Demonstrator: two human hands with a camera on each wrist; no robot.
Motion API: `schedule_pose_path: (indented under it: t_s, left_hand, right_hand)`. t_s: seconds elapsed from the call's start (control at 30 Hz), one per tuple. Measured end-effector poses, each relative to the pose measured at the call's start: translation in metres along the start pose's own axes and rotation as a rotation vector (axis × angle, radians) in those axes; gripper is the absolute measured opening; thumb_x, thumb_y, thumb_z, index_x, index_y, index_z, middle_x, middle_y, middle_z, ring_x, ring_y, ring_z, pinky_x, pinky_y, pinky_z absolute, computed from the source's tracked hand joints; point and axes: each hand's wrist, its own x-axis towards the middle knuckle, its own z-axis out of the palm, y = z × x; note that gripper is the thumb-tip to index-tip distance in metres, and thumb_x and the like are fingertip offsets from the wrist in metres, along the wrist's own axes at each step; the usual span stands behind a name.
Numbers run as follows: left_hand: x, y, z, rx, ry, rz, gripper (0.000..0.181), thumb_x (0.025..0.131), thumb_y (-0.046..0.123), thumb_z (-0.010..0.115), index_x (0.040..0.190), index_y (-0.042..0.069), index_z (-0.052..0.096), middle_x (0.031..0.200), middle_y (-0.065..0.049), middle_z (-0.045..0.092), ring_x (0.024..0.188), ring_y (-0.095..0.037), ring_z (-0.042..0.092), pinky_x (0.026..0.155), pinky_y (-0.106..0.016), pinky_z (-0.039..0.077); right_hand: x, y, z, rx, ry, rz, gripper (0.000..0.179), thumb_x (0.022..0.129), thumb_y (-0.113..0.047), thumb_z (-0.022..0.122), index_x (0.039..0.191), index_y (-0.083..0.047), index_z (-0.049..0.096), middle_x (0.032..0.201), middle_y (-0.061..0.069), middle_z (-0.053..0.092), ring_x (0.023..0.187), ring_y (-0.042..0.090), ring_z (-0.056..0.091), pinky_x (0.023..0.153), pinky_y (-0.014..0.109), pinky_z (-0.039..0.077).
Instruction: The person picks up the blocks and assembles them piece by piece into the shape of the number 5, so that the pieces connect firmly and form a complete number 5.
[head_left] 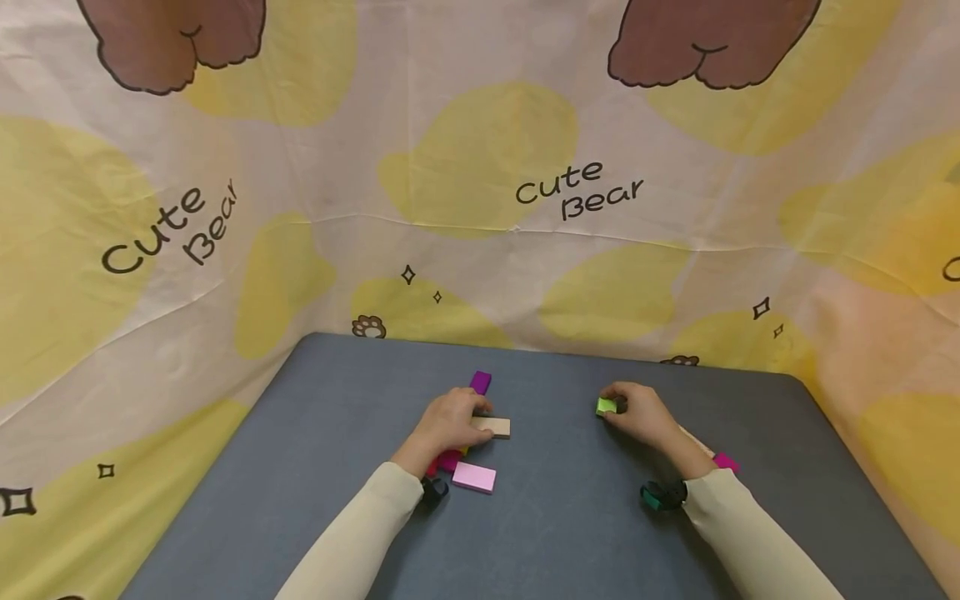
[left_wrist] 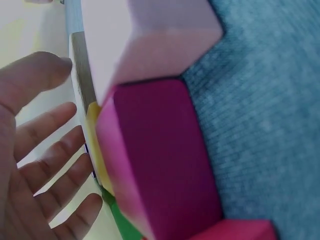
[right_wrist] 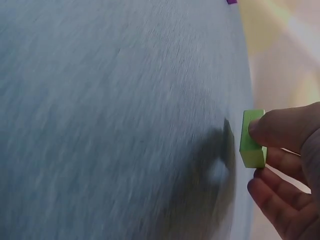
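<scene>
My right hand pinches a light green block between thumb and fingers; in the right wrist view the green block stands above its shadow. On the left, my left hand is over a cluster of blocks, thumb and forefinger beside a plain wooden block. Its fingers look loosely spread in the left wrist view. A light pink block and a magenta block lie on the wrist side, with yellow, green and red pieces partly hidden. Beyond the hand lies a purple block.
A magenta block and a pale strip show past my right forearm, partly covered by it. The grey table is backed by a patterned cloth. Dark wrist devices sit under both wrists.
</scene>
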Motion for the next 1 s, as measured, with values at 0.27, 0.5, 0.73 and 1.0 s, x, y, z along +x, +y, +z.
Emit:
schedule_pose_path:
  t_s: [0.27, 0.5, 0.73, 1.0]
  left_hand:
    - [0.004, 0.001, 0.002, 0.004, -0.008, 0.009, 0.025, 0.074, 0.032, 0.078, 0.096, 0.021, 0.075, 0.095, 0.002, 0.069, 0.086, -0.015, 0.058, 0.080, -0.037, 0.048]
    - [0.005, 0.000, 0.004, -0.026, -0.054, 0.017, 0.024, 0.075, 0.028, 0.077, 0.098, 0.022, 0.075, 0.095, 0.006, 0.071, 0.084, -0.013, 0.059, 0.082, -0.039, 0.044]
    - [0.007, -0.001, 0.002, -0.034, -0.087, 0.031, 0.022, 0.078, 0.027, 0.076, 0.099, 0.022, 0.075, 0.097, 0.007, 0.071, 0.083, -0.011, 0.058, 0.082, -0.038, 0.043]
    - [0.011, 0.000, -0.002, -0.037, -0.100, 0.036, 0.023, 0.079, 0.028, 0.075, 0.101, 0.021, 0.074, 0.098, 0.007, 0.071, 0.081, -0.009, 0.056, 0.082, -0.033, 0.047]
  right_hand:
    - [0.011, -0.009, 0.013, 0.018, -0.029, -0.015, 0.029, 0.081, -0.004, 0.071, 0.110, 0.000, 0.068, 0.103, 0.015, 0.068, 0.084, 0.023, 0.062, 0.072, 0.040, 0.052]
    - [0.013, -0.012, 0.020, 0.019, -0.047, -0.010, 0.029, 0.081, -0.004, 0.071, 0.110, 0.000, 0.068, 0.100, 0.014, 0.067, 0.079, 0.019, 0.059, 0.068, 0.035, 0.049]
    - [0.015, -0.017, 0.022, 0.006, -0.044, -0.014, 0.029, 0.080, -0.004, 0.072, 0.108, 0.001, 0.069, 0.097, 0.014, 0.066, 0.076, 0.017, 0.056, 0.066, 0.032, 0.046]
    - [0.018, -0.017, 0.021, -0.005, -0.035, -0.018, 0.027, 0.081, -0.008, 0.072, 0.107, 0.001, 0.070, 0.097, 0.013, 0.065, 0.081, 0.020, 0.058, 0.070, 0.036, 0.048]
